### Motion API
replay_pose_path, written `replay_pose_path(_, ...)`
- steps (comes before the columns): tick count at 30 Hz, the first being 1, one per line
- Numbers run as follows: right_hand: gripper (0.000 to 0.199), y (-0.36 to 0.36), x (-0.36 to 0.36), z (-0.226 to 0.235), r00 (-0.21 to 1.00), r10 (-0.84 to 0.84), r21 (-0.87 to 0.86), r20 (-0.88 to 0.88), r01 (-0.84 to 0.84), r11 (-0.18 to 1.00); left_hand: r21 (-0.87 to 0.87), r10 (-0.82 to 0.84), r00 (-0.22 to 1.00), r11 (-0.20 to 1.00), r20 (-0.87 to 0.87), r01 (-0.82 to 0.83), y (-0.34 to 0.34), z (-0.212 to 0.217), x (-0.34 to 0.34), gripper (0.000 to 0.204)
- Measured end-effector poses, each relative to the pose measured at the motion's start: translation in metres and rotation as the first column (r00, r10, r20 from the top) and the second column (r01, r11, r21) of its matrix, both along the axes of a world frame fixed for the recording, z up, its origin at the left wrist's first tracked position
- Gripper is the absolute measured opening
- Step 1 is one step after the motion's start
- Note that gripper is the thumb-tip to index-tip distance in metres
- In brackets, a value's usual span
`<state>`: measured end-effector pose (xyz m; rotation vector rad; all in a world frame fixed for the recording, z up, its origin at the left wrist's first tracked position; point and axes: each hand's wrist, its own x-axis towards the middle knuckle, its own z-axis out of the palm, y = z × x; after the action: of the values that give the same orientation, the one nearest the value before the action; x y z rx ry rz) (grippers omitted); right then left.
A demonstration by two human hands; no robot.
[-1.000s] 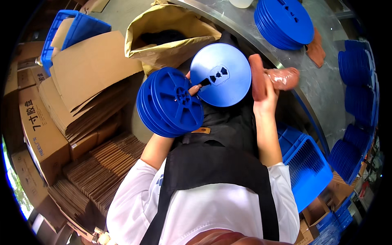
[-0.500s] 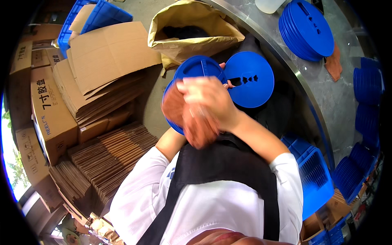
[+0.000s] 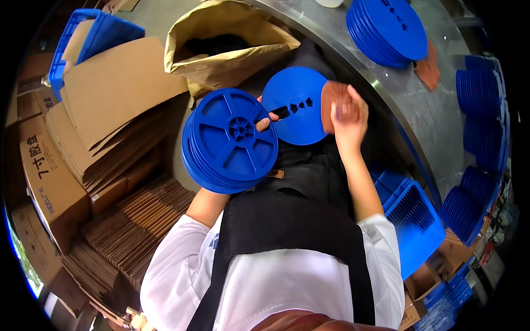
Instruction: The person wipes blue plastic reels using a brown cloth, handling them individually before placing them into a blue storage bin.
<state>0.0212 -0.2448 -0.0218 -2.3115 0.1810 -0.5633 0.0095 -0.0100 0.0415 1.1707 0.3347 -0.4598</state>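
My left hand (image 3: 267, 118) holds a stack of blue spoked reels (image 3: 229, 140) against my body, and its fingertips also pinch a single flat blue disc (image 3: 292, 113) by its slot. My right hand (image 3: 349, 120) grips an orange-brown cloth (image 3: 333, 102) pressed on the disc's right edge. I wear a white shirt and a black apron (image 3: 287, 231).
An open brown paper sack (image 3: 226, 47) stands ahead of me. A metal table (image 3: 403, 110) at right carries a pile of blue reels (image 3: 386, 27) and another cloth (image 3: 428, 69). A blue crate (image 3: 414, 220) stands at lower right, with cardboard boxes (image 3: 47, 171) and flattened cartons (image 3: 110, 105) at left.
My right hand swept the cloth leftward over the reels half a second ago. It is now back at the single disc's right edge.
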Motion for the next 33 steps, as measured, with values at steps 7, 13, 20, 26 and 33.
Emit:
replay_pose_path(7,0.039,0.052,-0.025,-0.004,0.853,0.521,-0.203,0.025,-0.506,0.839,-0.003,0.024,1.0,1.0,0.017,-0.024,0.006,-0.024,-0.009,0.051)
replay_pose_path(13,0.049,-0.011,0.025,-0.039,0.983,0.165,-0.062,0.075,-0.161,0.985,-0.009,0.034,0.999,0.999,0.014,-0.034,0.009,-0.024,-0.014,0.048)
replay_pose_path(20,0.043,0.077,0.035,-0.006,0.767,0.642,-0.139,0.0,-0.636,0.759,-0.005,0.049,0.997,0.999,0.059,-0.048,0.011,-0.039,-0.012,0.045)
replay_pose_path(26,0.014,0.039,-0.008,-0.005,0.591,0.807,-0.265,0.012,-0.776,0.572,-0.001,0.074,0.995,0.997,0.065,-0.074,0.017,-0.053,-0.009,0.042)
replay_pose_path(33,0.04,-0.005,0.002,-0.048,1.0,0.007,0.554,0.002,-0.007,0.833,-0.305,0.143,0.975,0.934,-0.168,-0.189,0.002,-0.046,-0.002,0.035)
